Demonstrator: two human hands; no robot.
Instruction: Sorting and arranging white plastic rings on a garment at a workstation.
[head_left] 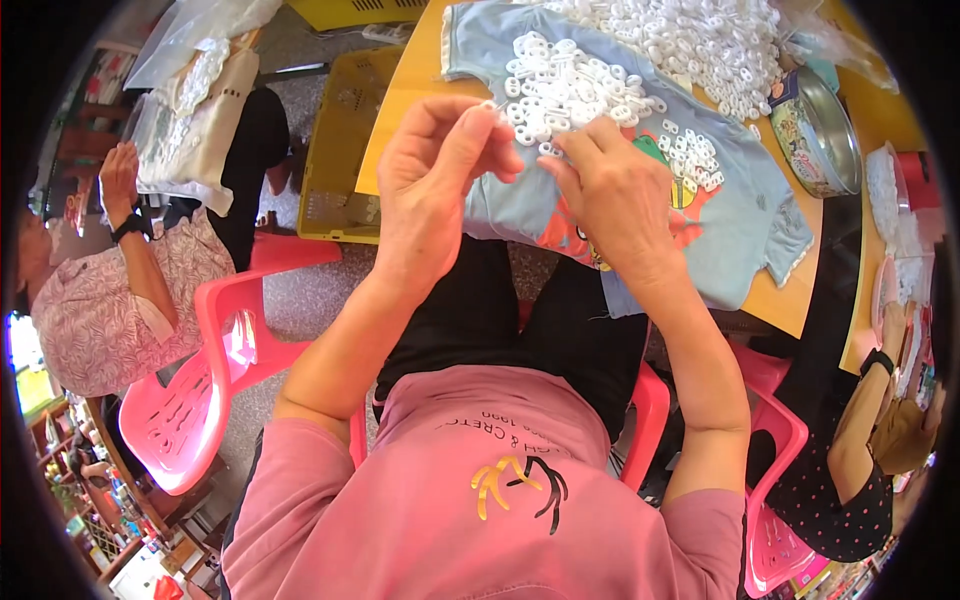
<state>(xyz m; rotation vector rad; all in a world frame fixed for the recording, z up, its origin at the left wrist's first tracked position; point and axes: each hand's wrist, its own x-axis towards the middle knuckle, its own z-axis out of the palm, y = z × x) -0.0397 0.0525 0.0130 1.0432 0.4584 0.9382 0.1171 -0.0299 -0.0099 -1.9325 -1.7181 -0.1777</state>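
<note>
A small white ring was pinched between the closed fingertips of the left hand (435,175), while to its right the right hand (610,190), fingers curled together, picked at the far pile of white rings (565,90) on the blue shirt (745,215), so another ring seemingly had to be gripped next.

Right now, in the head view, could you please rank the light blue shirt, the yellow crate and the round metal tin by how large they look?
1. Light blue shirt
2. Yellow crate, partly hidden under the table
3. Round metal tin
</note>
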